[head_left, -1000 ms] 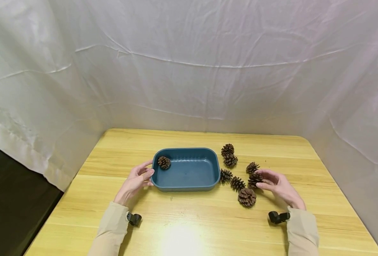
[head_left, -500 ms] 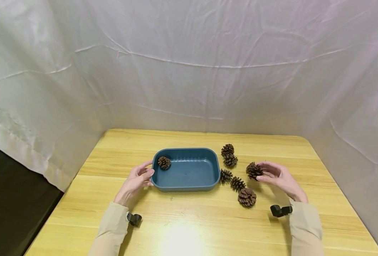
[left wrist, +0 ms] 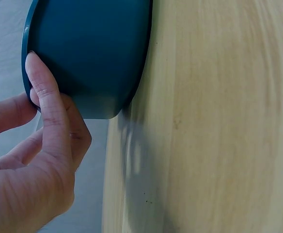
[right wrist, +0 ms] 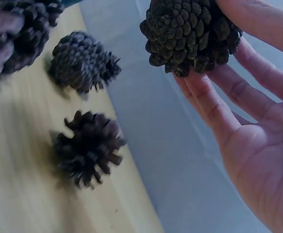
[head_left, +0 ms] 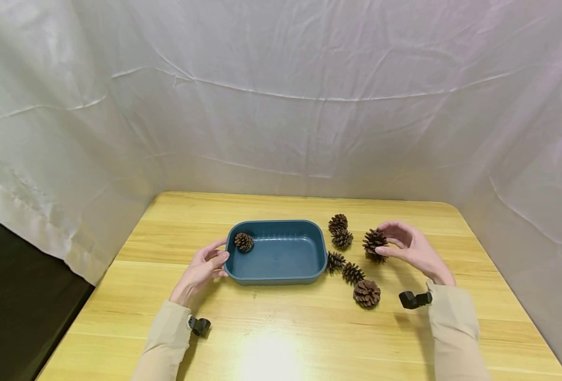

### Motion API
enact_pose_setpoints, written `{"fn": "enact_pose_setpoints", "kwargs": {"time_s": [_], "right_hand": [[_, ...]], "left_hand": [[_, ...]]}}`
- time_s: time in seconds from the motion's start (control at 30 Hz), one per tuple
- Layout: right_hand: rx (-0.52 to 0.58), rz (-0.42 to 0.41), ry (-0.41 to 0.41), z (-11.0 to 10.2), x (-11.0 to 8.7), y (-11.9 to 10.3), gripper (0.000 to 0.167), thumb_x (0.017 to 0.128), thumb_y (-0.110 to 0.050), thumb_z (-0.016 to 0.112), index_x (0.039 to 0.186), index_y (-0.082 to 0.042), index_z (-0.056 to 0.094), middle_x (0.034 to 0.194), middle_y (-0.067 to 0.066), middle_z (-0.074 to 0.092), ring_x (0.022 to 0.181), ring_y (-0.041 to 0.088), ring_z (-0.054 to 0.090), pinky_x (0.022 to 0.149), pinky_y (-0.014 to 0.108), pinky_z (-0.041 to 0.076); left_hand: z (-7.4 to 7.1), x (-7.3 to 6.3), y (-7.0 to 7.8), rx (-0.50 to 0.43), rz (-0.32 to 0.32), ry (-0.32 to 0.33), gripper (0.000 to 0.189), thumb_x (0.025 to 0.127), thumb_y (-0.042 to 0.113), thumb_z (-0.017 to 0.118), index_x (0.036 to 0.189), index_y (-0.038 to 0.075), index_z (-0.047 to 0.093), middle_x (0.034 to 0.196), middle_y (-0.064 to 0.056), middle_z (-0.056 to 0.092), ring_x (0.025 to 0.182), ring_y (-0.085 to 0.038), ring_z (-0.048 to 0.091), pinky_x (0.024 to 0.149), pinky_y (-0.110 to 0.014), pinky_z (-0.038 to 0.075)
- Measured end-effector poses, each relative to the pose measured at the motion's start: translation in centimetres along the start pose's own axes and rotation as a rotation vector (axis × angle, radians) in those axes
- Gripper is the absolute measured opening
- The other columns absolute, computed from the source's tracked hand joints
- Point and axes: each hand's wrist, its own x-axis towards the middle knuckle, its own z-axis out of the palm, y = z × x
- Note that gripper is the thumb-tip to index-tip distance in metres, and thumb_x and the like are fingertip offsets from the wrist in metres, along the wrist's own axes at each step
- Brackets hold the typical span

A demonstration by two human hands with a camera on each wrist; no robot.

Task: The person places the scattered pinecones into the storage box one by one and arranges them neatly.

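with twelve o'clock pointing away from me and the blue tray [head_left: 281,264] as the dial's centre, the tray sits before me on the wooden table [head_left: 309,320]. my left hand [head_left: 197,273] is at nine o'clock, pinching the tray's end, thumb on one side of the wall and fingers on the other. inside, the tray cone [head_left: 244,242] lies between nine and ten.

my right hand [head_left: 415,253] is out at three o'clock, thumb and fingers clamped on the held cone [head_left: 374,242], which i have up off the table. the farthest cone [head_left: 338,223] and its close neighbour [head_left: 342,239] lie between two and three. the cone by the tray [head_left: 335,262] is just past three; whether it touches i can't tell. the middle cone [head_left: 353,273] is at half past three, and the nearest cone [head_left: 366,294] just beside it towards four. in my right wrist view, the lower cone [right wrist: 89,149] rests on the wood, between seven and eight from the held one.

pale cloth [head_left: 281,106] hangs at twelve.
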Motion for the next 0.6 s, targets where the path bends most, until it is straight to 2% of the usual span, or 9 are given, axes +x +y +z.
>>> {"fn": "enact_pose_setpoints", "kwargs": {"time_s": [0.17, 0.37, 0.6], "right_hand": [[-0.039, -0.031, -0.005, 0.0, 1.2, -1.3, 0.061, 0.088, -0.005, 0.076, 0.141, 0.005, 0.047, 0.131, 0.0, 0.06, 0.115, -0.006, 0.057, 0.103, 0.007, 0.046], [-0.082, 0.002, -0.03, 0.1, 2.5, -2.6, 0.062, 0.09, -0.014, 0.076, 0.144, 0.0, 0.05, 0.143, 0.019, 0.055, 0.119, -0.008, 0.054, 0.107, 0.006, 0.041], [-0.112, -0.016, -0.063, 0.1, 3.7, -3.7, 0.056, 0.089, -0.016, 0.077, 0.139, -0.003, 0.055, 0.142, 0.017, 0.055, 0.12, -0.005, 0.054, 0.109, 0.008, 0.042]], "left_hand": [[0.0, 0.1, 0.0, -0.004, -0.001, 0.0, 0.059, 0.103, 0.004, 0.053, 0.156, -0.003, 0.028, 0.107, -0.006, 0.053, 0.068, -0.006, 0.059, 0.062, -0.017, 0.059], [0.0, 0.1, -0.1, -0.003, 0.004, 0.001, 0.059, 0.103, 0.004, 0.053, 0.156, -0.003, 0.028, 0.108, -0.007, 0.053, 0.068, -0.006, 0.059, 0.062, -0.017, 0.059], [0.0, 0.0, -0.1, 0.007, 0.003, 0.003, 0.059, 0.103, 0.005, 0.053, 0.156, -0.003, 0.029, 0.108, -0.007, 0.054, 0.07, -0.006, 0.06, 0.062, -0.018, 0.059]]}}
